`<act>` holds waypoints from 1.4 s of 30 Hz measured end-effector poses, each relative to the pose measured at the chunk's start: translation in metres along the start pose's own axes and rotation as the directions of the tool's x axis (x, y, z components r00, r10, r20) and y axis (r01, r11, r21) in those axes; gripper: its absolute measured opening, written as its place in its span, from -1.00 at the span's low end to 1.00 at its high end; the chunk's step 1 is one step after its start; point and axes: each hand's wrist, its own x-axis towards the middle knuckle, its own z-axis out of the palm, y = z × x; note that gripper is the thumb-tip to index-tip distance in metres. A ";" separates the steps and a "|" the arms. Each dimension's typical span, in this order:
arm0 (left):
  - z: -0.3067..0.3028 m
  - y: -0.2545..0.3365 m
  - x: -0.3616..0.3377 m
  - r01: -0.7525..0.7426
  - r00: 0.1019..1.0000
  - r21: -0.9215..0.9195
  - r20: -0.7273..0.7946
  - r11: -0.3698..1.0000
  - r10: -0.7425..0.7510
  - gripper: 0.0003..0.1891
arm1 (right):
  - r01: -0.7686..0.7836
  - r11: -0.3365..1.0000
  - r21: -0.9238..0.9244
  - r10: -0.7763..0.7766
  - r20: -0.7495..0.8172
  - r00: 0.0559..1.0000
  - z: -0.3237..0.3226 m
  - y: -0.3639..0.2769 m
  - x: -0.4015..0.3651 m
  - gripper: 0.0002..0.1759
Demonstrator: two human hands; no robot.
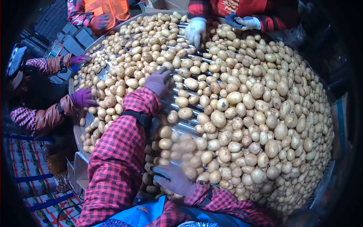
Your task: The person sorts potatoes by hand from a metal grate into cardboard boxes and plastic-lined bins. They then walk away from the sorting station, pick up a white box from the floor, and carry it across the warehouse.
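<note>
My left hand [158, 80], in a greyish-purple glove, reaches far forward with its fingers stretched out over the potatoes [191, 83] beside the metal rollers [186, 124]. Close to my body is my right hand [174, 179], gloved too, its fingers apart and pointing left above more potatoes. No potato shows in its grip. Some potatoes [182, 145] between my two hands are blurred by motion. Both my sleeves are pink-and-black checked.
A large heap of potatoes [272, 125] fills the table's right side. A co-worker's purple-gloved hands [84, 98] work at left. White-gloved hands [196, 32] reach in from the top, near another person in an orange vest [107, 11]. Printed cartons [32, 162] stand lower left.
</note>
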 end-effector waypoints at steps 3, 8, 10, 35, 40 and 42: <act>-0.016 -0.018 0.003 0.064 0.987 -0.137 0.157 0.989 -0.042 -0.60 | -0.014 1.000 0.010 0.014 -0.006 1.000 0.004 0.003 -0.001 -0.52; -0.034 0.000 0.003 0.032 0.985 0.306 0.152 0.951 -0.082 -0.69 | 0.002 0.998 0.057 -0.002 -0.003 1.000 0.001 0.004 0.000 -0.51; -0.035 0.036 0.000 -0.073 0.996 0.016 0.062 0.997 0.072 -0.76 | -0.012 0.999 0.043 0.012 0.006 1.000 0.003 0.004 0.001 -0.50; -0.154 0.079 -0.168 0.303 0.720 -0.741 0.590 0.599 0.366 -0.36 | -0.112 0.811 0.574 0.140 -0.004 0.990 0.000 0.041 0.003 -0.56; -0.125 0.072 -0.135 0.076 0.889 -0.723 0.361 0.687 0.282 -0.36 | -0.301 0.300 0.905 0.108 0.281 0.954 -0.008 0.003 0.000 -0.43; -0.091 0.091 -0.111 -0.254 0.839 -0.495 0.314 0.831 0.444 -0.40 | -0.413 0.390 0.823 -0.019 0.455 0.890 -0.010 0.001 -0.003 -0.37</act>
